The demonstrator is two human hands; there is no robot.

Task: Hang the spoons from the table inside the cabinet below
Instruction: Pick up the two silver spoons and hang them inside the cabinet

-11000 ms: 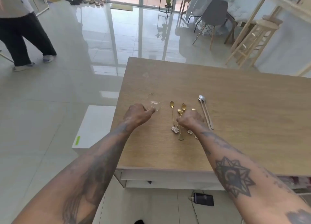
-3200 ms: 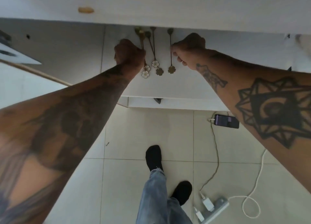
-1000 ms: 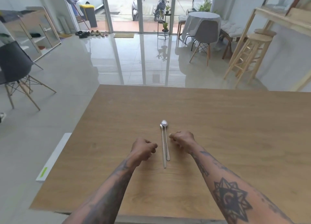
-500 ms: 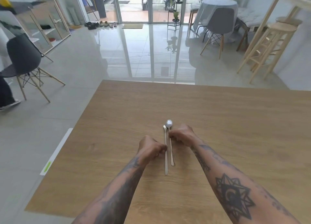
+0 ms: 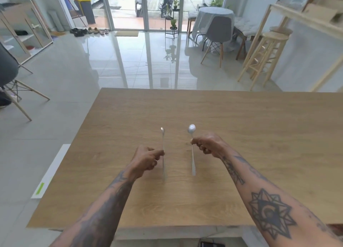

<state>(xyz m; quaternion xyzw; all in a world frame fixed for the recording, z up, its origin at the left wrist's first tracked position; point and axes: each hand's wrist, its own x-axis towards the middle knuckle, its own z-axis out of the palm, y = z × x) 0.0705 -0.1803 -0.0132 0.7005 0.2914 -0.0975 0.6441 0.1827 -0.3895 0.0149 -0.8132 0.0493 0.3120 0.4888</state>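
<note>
Sunlit grey floor tiles are stretching from sliding glass doors toward a light wooden table [image 5: 241, 135] that is filling the lower half of the head view. Beyond the far edge, a grey chair [image 5: 219, 31] is standing beside a small cloth-covered round table [image 5: 213, 14], with a tall wooden stool [image 5: 267, 52] to the right and a row of shoes [image 5: 89, 31] lying by the doors on the left. A dark chair on splayed wooden legs [image 5: 11, 79] is cutting into the left edge.

Over the tabletop, two tattooed forearms are reaching forward. The left hand [image 5: 146, 160] is curling closed, thumb and fingers pinching the handle of a slim silver spoon [image 5: 163, 148]; its small bowl is pointing away from the person and its long thin handle is running back past the fingers. The right hand [image 5: 207, 143] is likewise closing on a second silver spoon [image 5: 192, 130], gripping it just below the rounded, bright bowl, while the handle is hanging down toward the person. Both spoons are being held near the table's middle, well apart from each other and roughly parallel; whether their lower tips are touching the wood cannot be told. At the bottom edge, a dark phone [image 5: 211, 244] is showing below the table's near edge.
</note>
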